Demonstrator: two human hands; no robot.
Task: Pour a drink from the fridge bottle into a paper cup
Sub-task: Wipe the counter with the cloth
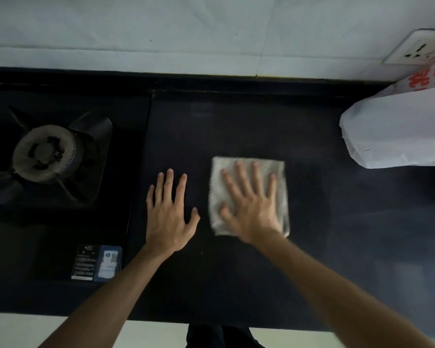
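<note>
a: where are the hands?
b: the right hand (251,209) lies flat on a folded grey cloth (246,169), fingers spread, pressing it to the dark surface (236,126). its grip is open, pinching nothing.
a: and the other?
b: the left hand (167,212) rests palm down just beside the cloth, fingers spread too.
a: any bottle or paper cup?
b: neither shows. a gas burner (44,153) sits at the left, a white plastic bag (397,129) at the far right.
</note>
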